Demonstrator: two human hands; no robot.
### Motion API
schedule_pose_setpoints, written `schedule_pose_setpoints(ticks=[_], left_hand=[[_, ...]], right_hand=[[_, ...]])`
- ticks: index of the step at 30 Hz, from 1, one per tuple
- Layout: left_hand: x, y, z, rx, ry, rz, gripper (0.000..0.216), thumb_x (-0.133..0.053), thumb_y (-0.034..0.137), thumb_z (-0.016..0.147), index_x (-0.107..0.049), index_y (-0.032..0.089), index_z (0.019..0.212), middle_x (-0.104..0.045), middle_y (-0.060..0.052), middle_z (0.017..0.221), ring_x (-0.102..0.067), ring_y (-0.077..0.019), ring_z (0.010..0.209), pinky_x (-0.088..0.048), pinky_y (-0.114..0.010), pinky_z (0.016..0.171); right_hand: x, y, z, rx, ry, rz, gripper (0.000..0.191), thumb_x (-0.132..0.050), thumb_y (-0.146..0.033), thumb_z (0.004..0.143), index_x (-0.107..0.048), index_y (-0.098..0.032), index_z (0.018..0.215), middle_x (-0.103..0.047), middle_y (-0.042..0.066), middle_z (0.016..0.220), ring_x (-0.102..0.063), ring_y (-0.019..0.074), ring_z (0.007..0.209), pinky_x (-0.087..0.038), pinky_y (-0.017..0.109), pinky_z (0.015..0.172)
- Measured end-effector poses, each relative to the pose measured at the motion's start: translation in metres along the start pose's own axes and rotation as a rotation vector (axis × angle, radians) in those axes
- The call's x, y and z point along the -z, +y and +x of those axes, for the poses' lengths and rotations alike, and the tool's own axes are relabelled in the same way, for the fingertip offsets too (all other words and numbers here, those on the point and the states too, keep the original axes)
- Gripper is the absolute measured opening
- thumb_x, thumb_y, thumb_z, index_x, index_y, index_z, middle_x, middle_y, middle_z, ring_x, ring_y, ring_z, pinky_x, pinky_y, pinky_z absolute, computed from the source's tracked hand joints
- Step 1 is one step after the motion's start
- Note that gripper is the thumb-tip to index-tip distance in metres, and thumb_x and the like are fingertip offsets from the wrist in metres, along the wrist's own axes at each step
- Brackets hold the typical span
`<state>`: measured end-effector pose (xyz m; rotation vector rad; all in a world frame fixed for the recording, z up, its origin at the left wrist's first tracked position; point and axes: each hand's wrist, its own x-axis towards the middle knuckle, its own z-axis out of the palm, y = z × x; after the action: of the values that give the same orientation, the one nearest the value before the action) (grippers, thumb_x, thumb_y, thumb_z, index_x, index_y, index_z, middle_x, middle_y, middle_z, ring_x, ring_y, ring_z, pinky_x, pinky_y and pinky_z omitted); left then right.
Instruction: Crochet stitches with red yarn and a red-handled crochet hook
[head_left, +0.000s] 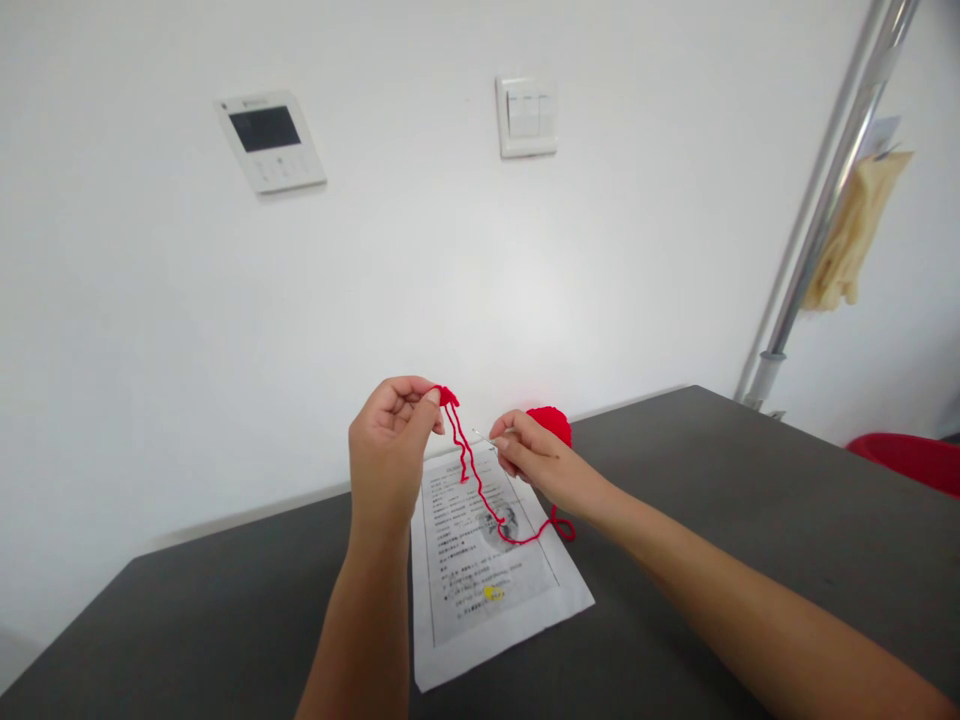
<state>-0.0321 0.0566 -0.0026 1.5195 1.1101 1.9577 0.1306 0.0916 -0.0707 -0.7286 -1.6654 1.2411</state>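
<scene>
Between the thumb and fingers of my left hand (394,425) is pinched a small red crocheted piece (447,396). Two strands hang from it: a short tail, and a longer length of red yarn (480,487) that curves down over the paper and loops to the right. My right hand (529,447) grips a thin metal crochet hook (482,436), its tip pointing left toward the strands, apart from the crocheted piece. Behind the right hand sits a red ball of yarn (553,422), partly hidden by it.
A printed sheet of paper (517,615) lies on the dark table (660,480) below my hands. On the white wall behind are an intercom panel (271,143) and a light switch (527,117). A metal pole (825,215), yellowish gloves (855,235) and a red object (904,462) stand at right.
</scene>
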Motion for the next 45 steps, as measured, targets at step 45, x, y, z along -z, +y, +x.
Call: schedule_pose_setpoints(ticks=[45], left_hand=[[-0.021,0.002,-0.016,0.03,-0.042,0.022,0.005,-0.07,0.022,0.077,-0.067,0.018,0.077,-0.062,0.006,0.057,-0.057,-0.0086,0.054,-0.048,-0.019,0.055]], right_hand=[[-0.02,-0.031,-0.033,0.458,0.207,0.317,0.008,-0.058,-0.028,0.101,-0.06,-0.022,0.095,-0.071,0.0,0.084,-0.063,0.0102,0.07,-0.054,0.024,0.067]])
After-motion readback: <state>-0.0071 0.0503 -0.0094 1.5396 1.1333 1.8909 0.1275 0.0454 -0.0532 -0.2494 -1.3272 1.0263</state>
